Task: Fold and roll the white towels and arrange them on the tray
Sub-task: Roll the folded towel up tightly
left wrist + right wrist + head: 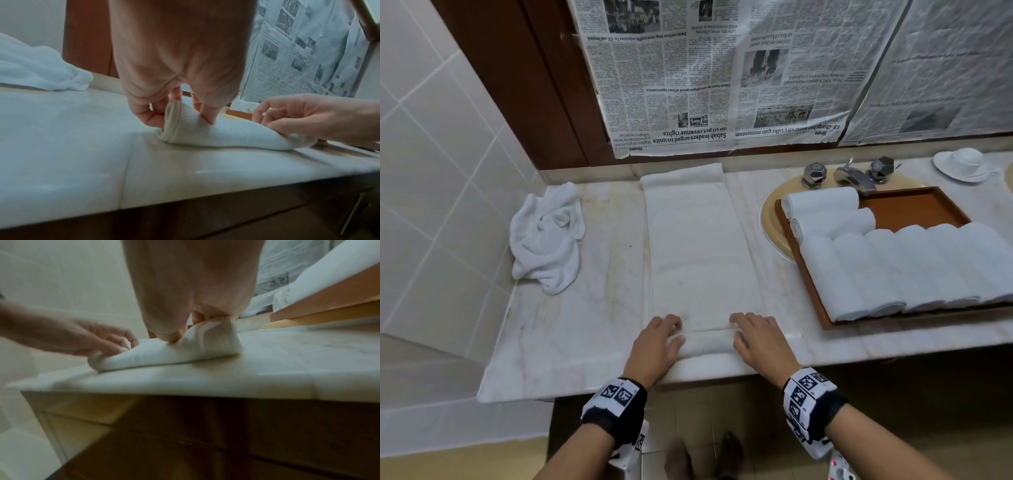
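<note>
Rolling just begun: a folded towel (698, 246) on the counter (571, 342), a long strip running straight away from both hands, its near end turned up into a short roll (705, 341) lying crosswise between them. Left hand (657, 344) at the roll's left end, fingers curled over the top and thumb tucked behind, pinching it, as shown plainly from the left wrist, where the end of the roll (172, 120) stands up between thumb and fingers. Right hand (760, 342) at the right end, likewise curled round the cloth; from the right wrist the bunched end (216, 337) sits under the fingers, though blur makes the exact grip hard to read, so probably a pinch like the left's. Roll axis left to right, strip axis front to back, the two at right angles: the point the next push turns on. Unrolled length all ahead of the fingertips, none behind the palms. Both hands equally near, one at each end, so an even forward push seems called for, lest one end run ahead and the roll cone. Off to the right of the right hand, the tray (914, 205) with finished rolls (893, 270) filling its near part, bare wood at the back. Well to the left of the left hand, a crumpled towel (548, 236) not yet folded.
</note>
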Demonstrator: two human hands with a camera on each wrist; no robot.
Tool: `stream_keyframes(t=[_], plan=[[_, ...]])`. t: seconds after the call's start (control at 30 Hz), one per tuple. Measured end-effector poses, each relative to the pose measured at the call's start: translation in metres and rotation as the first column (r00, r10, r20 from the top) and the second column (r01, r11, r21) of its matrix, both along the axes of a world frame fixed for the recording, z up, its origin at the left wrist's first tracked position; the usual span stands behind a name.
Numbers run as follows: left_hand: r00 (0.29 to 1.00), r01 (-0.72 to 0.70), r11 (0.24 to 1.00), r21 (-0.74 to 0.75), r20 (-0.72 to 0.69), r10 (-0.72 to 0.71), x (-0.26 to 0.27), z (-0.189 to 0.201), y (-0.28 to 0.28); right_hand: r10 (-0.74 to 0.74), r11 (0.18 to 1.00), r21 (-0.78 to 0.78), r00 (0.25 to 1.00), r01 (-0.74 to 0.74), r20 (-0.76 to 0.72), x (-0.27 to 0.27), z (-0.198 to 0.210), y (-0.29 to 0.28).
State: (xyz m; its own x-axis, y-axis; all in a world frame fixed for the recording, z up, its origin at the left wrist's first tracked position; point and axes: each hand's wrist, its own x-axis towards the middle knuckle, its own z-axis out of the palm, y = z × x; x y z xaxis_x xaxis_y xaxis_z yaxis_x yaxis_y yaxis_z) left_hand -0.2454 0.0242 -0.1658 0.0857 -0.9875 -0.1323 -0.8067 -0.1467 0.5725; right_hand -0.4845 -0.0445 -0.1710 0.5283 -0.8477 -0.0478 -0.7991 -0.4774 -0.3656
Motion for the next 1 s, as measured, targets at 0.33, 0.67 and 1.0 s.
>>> stream_keyframes(t=[0.33, 0.67, 1.0], plan=[[0.968, -0.025, 0.998, -0.055, 0.248, 0.038, -0.012, -0.008, -0.001, 0.233, 0.968, -0.078, 0.97, -0.238, -0.071, -0.018, 0.0, 0.006], [0.946, 0.12, 0.988, -0.094, 0.311, -0.085, -0.014, -0.01, 0.013, 0.144, 0.981, 0.129, 0.99, -0.143, -0.001, -0.009, 0.011, -0.016], [0.972, 0.013, 0.97, 0.244, 0.224, -0.069, -0.016, 0.008, -0.008, 0.074, 0.947, 0.29, 0.974, -0.136, 0.213, -0.016, 0.007, -0.026]])
